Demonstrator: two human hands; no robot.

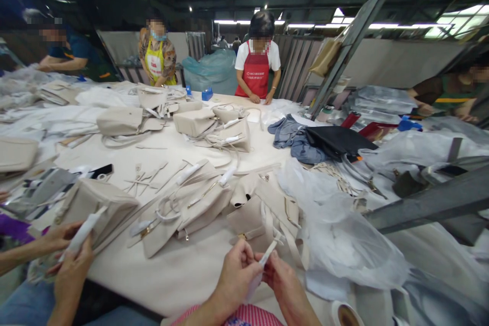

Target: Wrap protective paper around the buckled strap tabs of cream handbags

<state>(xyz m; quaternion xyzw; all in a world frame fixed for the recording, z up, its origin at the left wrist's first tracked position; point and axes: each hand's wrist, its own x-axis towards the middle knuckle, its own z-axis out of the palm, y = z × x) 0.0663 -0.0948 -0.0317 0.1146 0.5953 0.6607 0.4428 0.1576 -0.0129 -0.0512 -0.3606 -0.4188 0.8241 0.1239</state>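
Near the bottom centre, my left hand (237,272) and my right hand (283,280) meet around a narrow beige strap end (268,253) with thin white wrapping on it. The fingers of both hands are pinched on the strap, the left from its left side, the right from its right. Just beyond my hands lies a beige bag (248,216) with loose straps and metal fittings. Left of that bag, another beige bag (206,201) lies on its side with a gold zipper and a wrapped handle.
At the left, a neighbour's hands (74,260) hold a white-wrapped piece beside a beige bag (103,206). Clear plastic bags (344,234) spread at the right. A tape roll (346,314) sits at the bottom right. A slanted metal beam (431,204) crosses the right side.
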